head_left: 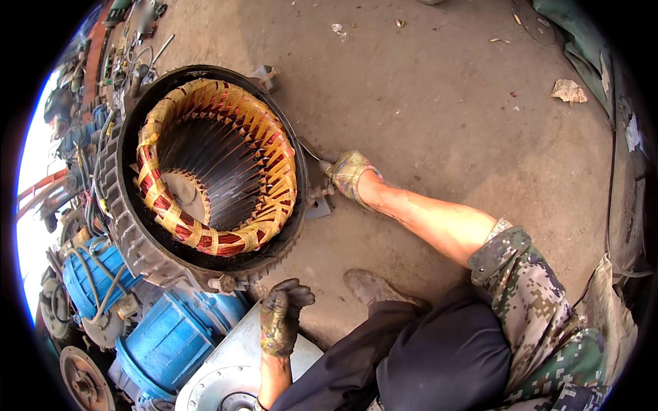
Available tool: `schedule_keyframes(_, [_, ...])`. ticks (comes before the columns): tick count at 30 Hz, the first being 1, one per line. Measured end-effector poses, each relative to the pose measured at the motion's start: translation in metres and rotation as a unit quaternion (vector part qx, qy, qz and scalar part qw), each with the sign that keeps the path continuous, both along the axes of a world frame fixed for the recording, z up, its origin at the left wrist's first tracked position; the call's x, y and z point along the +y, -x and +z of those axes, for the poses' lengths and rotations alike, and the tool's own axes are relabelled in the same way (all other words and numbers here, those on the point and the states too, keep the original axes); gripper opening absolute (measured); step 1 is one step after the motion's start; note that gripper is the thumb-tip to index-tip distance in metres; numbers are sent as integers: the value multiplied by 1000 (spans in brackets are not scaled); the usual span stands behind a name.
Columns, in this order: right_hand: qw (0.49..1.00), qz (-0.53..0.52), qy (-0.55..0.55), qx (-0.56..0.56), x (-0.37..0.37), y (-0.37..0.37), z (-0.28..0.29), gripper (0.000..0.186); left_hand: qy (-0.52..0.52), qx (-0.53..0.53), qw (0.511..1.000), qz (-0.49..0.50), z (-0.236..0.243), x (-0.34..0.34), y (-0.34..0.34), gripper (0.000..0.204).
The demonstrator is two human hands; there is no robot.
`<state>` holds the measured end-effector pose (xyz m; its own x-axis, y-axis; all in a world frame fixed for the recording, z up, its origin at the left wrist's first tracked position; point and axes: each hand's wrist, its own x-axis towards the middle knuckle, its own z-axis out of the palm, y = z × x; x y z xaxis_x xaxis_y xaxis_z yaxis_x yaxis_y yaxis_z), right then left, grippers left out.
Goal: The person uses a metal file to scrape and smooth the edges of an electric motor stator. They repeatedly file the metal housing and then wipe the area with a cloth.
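Note:
A big motor stator [130, 226] lies on the concrete floor, its open end facing up. Inside it runs a ring of copper windings [274, 171] bound with yellow tape. My right hand [347, 175], in a dirty glove, reaches to the stator's right side and grips a thin metal tool [312, 149] that touches the housing rim. My left hand [281, 318], in a dark soiled glove, hovers just below the stator's lower edge with its fingers loosely curled and nothing in them.
Blue motors [164, 342] and a pale grey motor cover [226, 370] lie at lower left. Wires and metal parts [82, 137] crowd the left side. My shoe [373, 288] rests on the floor. A crumpled paper scrap [569, 90] lies at upper right.

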<state>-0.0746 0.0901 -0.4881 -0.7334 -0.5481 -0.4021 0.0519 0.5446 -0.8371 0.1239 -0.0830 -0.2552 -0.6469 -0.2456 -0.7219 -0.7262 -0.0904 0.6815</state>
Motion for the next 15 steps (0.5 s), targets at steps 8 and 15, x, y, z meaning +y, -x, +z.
schedule_keyframes(8, [964,-170,128,-159,2,-11,8,33,2,0,1000,-8,0,3,2,49])
schedule_keyframes(15, [960,-198,81,-178,-11,39,7,53,0,17,1000,1,2,1,1,52])
